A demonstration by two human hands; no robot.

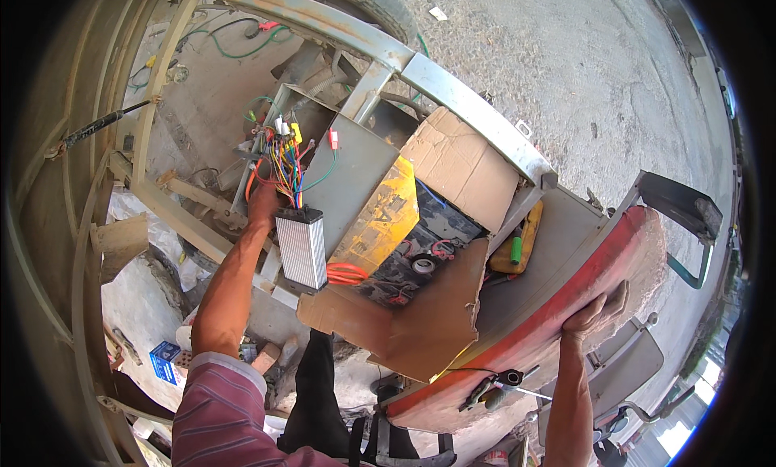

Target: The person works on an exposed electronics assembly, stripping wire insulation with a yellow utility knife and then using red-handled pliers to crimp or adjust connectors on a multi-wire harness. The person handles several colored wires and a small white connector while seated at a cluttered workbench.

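Note:
A silver finned controller box [301,249] stands on the metal frame beside an open grey metal box [327,156]. From its top rises a bundle of multicoloured wires [289,164] with white, yellow and red connectors. My left hand [263,204] reaches in behind the controller at the wires; its fingers are mostly hidden, so I cannot tell what they grip. Far to the right, my right hand [596,312] lies on the red curved body panel [525,326], fingers stretched out and holding nothing.
Bent cardboard [428,321] and a yellow metal plate [376,220] surround dark batteries [436,225] with a tape roll [423,263]. Loops of orange cable [346,274] lie beside the controller. A yellow pouch [517,241] and pliers [478,393] rest nearby. Steel frame bars [477,111] arch across the far side.

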